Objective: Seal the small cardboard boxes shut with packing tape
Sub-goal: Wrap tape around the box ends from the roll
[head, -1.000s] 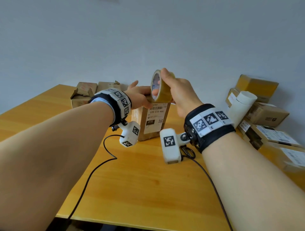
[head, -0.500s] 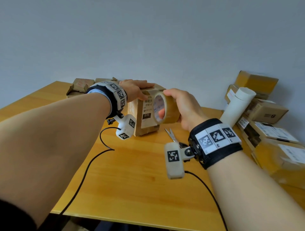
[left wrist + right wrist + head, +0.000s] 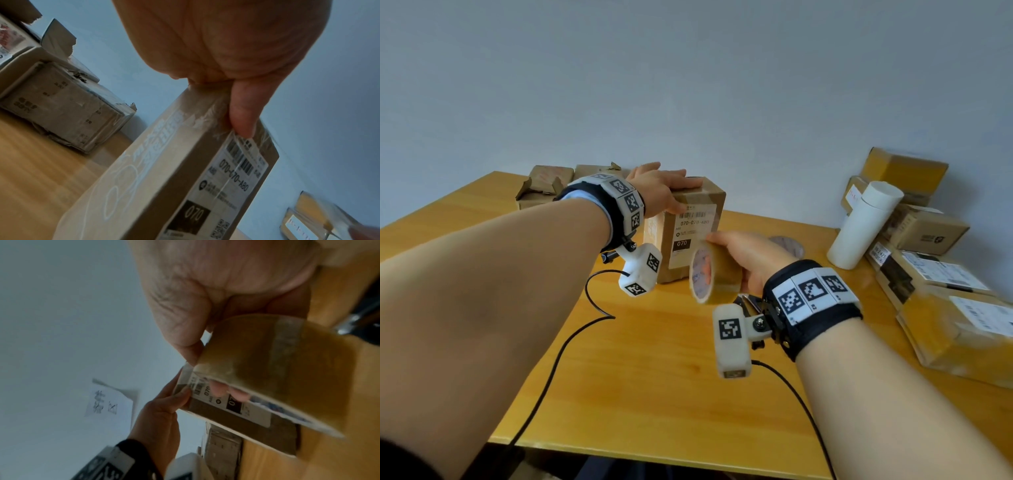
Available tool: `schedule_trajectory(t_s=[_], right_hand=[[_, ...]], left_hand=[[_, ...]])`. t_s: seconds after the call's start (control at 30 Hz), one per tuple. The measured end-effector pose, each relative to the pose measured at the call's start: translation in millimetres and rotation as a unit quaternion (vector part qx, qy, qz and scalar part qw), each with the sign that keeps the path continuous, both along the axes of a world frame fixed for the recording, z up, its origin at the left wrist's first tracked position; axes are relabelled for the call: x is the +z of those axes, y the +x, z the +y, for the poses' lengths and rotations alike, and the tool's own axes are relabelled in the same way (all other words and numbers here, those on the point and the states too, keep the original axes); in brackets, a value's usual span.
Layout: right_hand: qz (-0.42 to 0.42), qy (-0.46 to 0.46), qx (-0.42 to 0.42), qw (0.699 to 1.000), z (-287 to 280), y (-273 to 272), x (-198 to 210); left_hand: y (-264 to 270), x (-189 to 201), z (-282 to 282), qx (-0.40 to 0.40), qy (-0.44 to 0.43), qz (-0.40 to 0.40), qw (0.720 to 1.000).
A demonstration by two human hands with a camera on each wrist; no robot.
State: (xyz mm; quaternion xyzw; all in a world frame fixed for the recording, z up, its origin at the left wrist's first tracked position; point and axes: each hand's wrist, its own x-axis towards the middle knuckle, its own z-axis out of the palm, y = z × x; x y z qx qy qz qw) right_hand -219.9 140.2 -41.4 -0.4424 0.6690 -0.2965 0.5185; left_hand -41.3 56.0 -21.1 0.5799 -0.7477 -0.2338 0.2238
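- A wooden table (image 3: 661, 370) stands against a plain pale wall (image 3: 688, 85); a sheet of paper (image 3: 107, 400) with printed characters hangs on that wall.
- Near the middle of the table a small cardboard box (image 3: 690, 233) stands upright, flaps closed, with a white shipping label (image 3: 693, 236) on the side facing the person. What is inside cannot be seen.
- A strip of clear tape (image 3: 218, 110) runs over the box's top edge and down onto the label.
- The left hand (image 3: 661, 192) lies across the top of the box with fingers stretched flat; its thumb (image 3: 242, 113) presses down the front face, the tip touching the upper edge of the label.
- The right hand (image 3: 753, 260) grips a roll of packing tape (image 3: 714, 274) in front of the box's lower half and off the table, thumb on the outer band and fingertips (image 3: 220, 389) curled inside the core.
- The roll is near the box's labelled face; whether the two touch cannot be told.
- Torn, opened boxes (image 3: 544, 186) sit at the far left of the table, behind the left wrist.
- Closed boxes (image 3: 928, 236) are stacked at the right, some with labels, beside an upright white tube (image 3: 863, 226).
- Below the right wrist part of a pair of scissors (image 3: 748, 303) lies on the table.
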Motion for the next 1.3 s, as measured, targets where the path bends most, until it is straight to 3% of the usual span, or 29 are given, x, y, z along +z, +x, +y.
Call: schedule_trajectory(t_s=[0.17, 0.3, 0.47, 0.57, 0.73, 0.93, 1.17, 1.3], right_hand=[[-0.015, 0.042, 0.000, 0.999, -4.9, 3.0, -8.2], [-0.030, 0.063, 0.000, 0.998, -10.3, 6.6, -13.4], [-0.039, 0.071, -0.007, 0.997, -15.0, 15.0, -19.4], [-0.054, 0.068, -0.006, 0.996, -22.3, 14.2, -25.4], [-0.110, 0.072, -0.010, 0.991, -30.4, 8.3, -34.8], [-0.128, 0.044, -0.019, 0.991, -33.5, 7.4, -50.8], [-0.111, 0.026, -0.026, 0.993, -39.5, 5.6, -63.1], [-0.072, 0.026, -0.019, 0.997, -42.0, 11.7, -58.5]], left_hand=[[1.3, -6.5, -2.4, -0.008, -0.012, 0.020, 1.000], [-0.6, 0.3, -2.3, -0.034, 0.034, 0.057, 0.997], [-3.6, 10.2, 2.6, -0.039, 0.063, 0.041, 0.996], [-8.4, 19.7, 7.9, -0.026, 0.075, 0.082, 0.993], [-14.5, 16.2, 6.6, 0.020, -0.016, -0.003, 1.000], [-17.5, 21.6, 0.3, 0.017, -0.013, -0.049, 0.999], [-24.2, 28.3, 1.0, 0.041, -0.025, -0.060, 0.997], [-27.3, 13.6, 4.1, 0.057, -0.084, -0.040, 0.994]])
